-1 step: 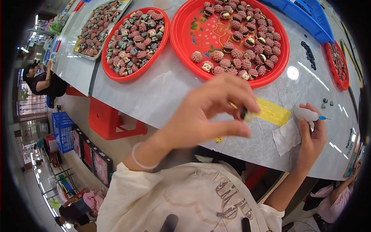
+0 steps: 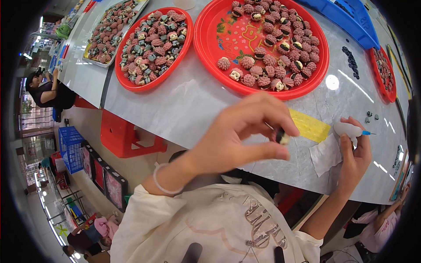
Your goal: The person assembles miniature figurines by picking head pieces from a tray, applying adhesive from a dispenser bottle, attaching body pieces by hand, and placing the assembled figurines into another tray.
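My left hand (image 2: pixel 239 140) hangs over the table's front edge, thumb and fingers closed around a small dark-and-cream piece (image 2: pixel 281 136). Slight motion blur softens its fingertips. Further right, my right hand (image 2: pixel 356 155) grips a white squeeze bottle (image 2: pixel 347 130) with a blue needle tip (image 2: pixel 366 133) pointing right. Between the hands lie a yellow strip (image 2: pixel 310 126) and a crumpled white tissue (image 2: pixel 325 156). Beyond my left hand, a large round red tray (image 2: pixel 210 39) carries many pink ridged shell-shaped pieces (image 2: pixel 269 71), some with dark and cream parts; its left side shows bare printed base.
Left stand a smaller red tray (image 2: pixel 139 89) of pink and grey pieces and a metal tray (image 2: pixel 104 65). A blue tray (image 2: pixel 357 24), dark rings (image 2: pixel 351 63), grey bits (image 2: pixel 369 114) and another red tray (image 2: pixel 389 96) sit right. A red stool (image 2: pixel 118 131) and other people are around.
My left hand has shifted slightly to the right, and the piece in its fingers shows more plainly. My right hand and the bottle stay almost in place.
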`<state>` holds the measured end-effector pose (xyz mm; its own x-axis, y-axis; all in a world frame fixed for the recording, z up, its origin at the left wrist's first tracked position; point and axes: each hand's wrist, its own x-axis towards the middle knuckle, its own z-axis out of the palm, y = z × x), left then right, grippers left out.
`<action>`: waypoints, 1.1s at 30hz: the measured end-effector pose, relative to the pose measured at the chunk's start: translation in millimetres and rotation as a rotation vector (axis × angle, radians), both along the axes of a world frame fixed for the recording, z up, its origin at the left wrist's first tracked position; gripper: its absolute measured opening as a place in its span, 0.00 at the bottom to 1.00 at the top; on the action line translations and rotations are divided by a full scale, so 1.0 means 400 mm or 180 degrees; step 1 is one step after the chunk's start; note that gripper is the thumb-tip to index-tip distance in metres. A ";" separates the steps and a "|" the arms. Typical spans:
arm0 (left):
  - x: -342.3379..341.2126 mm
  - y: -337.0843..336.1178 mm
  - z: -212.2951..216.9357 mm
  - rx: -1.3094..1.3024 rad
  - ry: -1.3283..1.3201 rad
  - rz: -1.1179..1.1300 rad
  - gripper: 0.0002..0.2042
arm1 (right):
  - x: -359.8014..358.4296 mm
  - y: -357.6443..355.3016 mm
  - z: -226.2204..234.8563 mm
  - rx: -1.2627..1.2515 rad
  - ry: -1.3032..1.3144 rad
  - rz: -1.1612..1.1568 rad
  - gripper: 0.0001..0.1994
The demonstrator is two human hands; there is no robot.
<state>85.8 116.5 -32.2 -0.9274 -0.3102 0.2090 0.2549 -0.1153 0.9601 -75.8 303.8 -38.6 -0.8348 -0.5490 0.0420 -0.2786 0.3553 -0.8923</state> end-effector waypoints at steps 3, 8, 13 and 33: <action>-0.004 0.046 -0.012 0.0877 -0.0239 -0.0017 0.09 | 0.004 0.005 0.000 -0.0338 0.0003 -0.0107 0.16; -0.014 0.061 -0.029 0.1957 -0.0357 -0.0145 0.10 | 0.014 0.050 0.009 -0.1116 -0.0064 -0.0199 0.19; -0.014 0.081 -0.028 0.2112 -0.0440 -0.0291 0.10 | 0.027 0.109 0.025 -0.1128 0.0063 -0.0033 0.25; -0.036 0.137 -0.053 0.1709 -0.0508 -0.0136 0.17 | 0.048 0.069 0.075 -0.0817 -0.0189 0.0473 0.26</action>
